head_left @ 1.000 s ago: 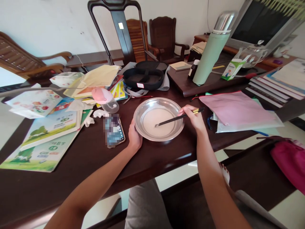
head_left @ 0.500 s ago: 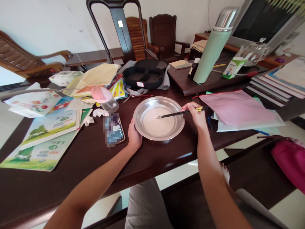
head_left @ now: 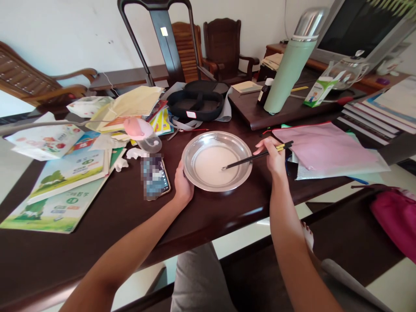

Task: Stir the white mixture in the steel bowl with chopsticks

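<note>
Dark wooden desk (head_left: 208, 216), cluttered toward its back and left edges. Near the front edge sits a metal dish (head_left: 227, 187) of whitish liquid. The left hand (head_left: 182, 184) clasps its left rim, fingertips hidden beneath. The right hand (head_left: 274, 158) pinches black chopsticks (head_left: 253, 157), tips dipped in the liquid. A phone (head_left: 155, 177) lies just left of the dish, its screen blurred.

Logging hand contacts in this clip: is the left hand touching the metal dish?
Touching. The head view shows the left hand clasping the near-left rim of the metal dish, with no gap; the right hand holds chopsticks.
</note>
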{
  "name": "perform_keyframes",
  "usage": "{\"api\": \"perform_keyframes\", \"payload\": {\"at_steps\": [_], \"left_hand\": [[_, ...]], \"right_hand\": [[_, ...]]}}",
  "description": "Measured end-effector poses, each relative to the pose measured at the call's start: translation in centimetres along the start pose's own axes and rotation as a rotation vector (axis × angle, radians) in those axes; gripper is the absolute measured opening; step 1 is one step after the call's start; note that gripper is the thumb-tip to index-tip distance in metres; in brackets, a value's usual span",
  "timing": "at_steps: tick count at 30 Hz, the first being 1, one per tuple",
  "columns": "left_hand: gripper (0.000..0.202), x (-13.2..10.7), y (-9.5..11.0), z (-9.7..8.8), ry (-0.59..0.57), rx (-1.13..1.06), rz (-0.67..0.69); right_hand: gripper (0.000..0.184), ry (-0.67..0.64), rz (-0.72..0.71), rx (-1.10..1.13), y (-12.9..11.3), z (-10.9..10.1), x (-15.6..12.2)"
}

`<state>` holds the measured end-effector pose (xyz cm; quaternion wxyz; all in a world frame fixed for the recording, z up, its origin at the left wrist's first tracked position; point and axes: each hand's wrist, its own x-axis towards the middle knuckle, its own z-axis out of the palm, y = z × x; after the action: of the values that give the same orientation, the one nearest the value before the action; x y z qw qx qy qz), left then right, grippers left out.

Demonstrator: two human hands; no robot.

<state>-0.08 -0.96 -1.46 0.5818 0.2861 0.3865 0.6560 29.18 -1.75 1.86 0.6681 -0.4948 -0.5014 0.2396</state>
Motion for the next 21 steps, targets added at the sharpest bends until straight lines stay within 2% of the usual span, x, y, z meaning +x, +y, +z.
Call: {"api": "perform_keyframes", "payload": {"at_steps": [3, 5, 9, 10, 11, 15, 17, 21], "left_hand": [[0.034, 0.06, -0.04, -0.10, -0.019, 0.005, 0.008], [0.035, 0.13, -0.08, -0.21, -0.033, 0.008, 0.017], [0.038, 0.24, -0.18, -0.46, -0.046, 0.024, 0.024], [0.039, 0.26, -0.21, -0.50, -0.048, 0.028, 0.024], [0.039, 0.27, -0.22, -0.54, -0.047, 0.032, 0.024], [0.039, 0.32, -0.25, -0.56, -0.036, 0.034, 0.025], [0.038, 0.33, -0.25, -0.51, -0.044, 0.025, 0.029], [0.038, 0.33, -0.26, -0.47, -0.051, 0.019, 0.027]], "right_hand": [[0.059, -0.188, 0.022, -0.021, -0.18, 0.36, -0.22], [0.060, -0.220, -0.025, -0.064, -0.20, 0.54, -0.20], [0.060, 0.010, -0.041, -0.020, 0.08, 0.26, 0.04], [0.061, 0.033, -0.029, 0.003, 0.12, 0.20, 0.03], [0.061, 0.019, -0.016, 0.016, 0.11, 0.19, -0.03], [0.060, -0.212, 0.022, -0.036, -0.09, 0.47, -0.26], [0.059, -0.169, -0.022, -0.074, -0.03, 0.44, -0.13], [0.060, 0.028, -0.021, -0.027, 0.24, 0.05, 0.12]]}}
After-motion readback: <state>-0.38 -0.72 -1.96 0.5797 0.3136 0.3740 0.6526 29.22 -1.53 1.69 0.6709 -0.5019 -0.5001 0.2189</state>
